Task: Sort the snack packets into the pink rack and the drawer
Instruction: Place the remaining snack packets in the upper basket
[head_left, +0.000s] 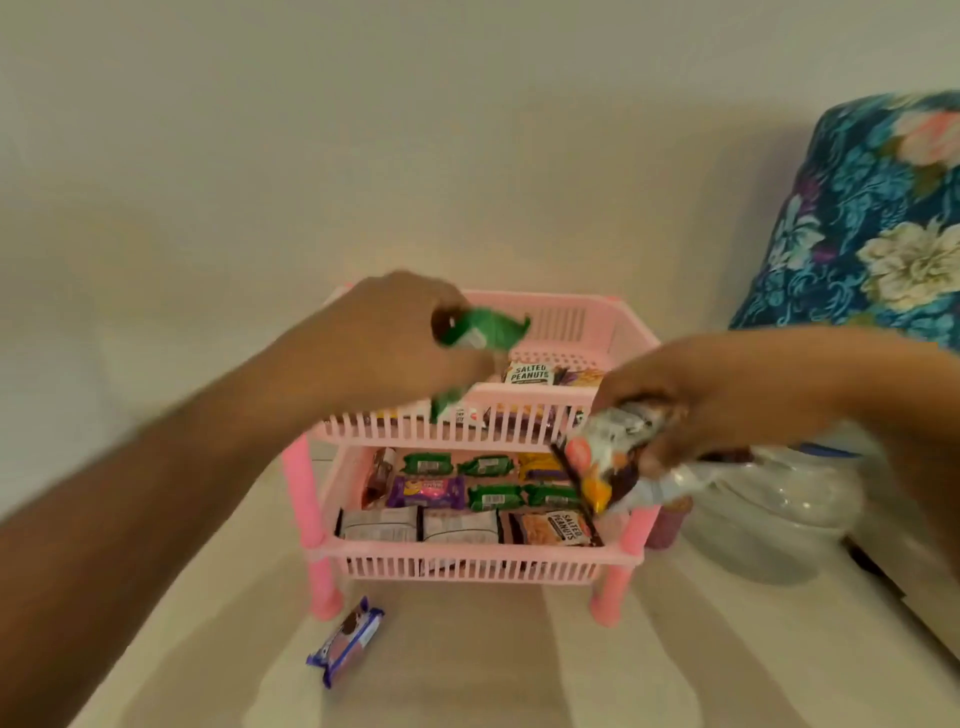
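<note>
- My left hand (384, 332) hangs over the pink rack's (470, 431) upper tier, grip clenched around green packets (480, 332).
- My right hand (691, 400) hovers by the rack's right front corner, grasping a bundle of mixed snack packets (608, 457).
- The lower tier (467, 564) carries rows of green, purple and peanut packets.
- One purple biscuit packet (345, 642) lies alone on the pale surface, just before the rack's left leg.

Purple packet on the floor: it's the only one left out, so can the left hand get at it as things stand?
Probably not yet: the left hand is full of green packets. The purple packet itself lies clear before the rack.
</note>
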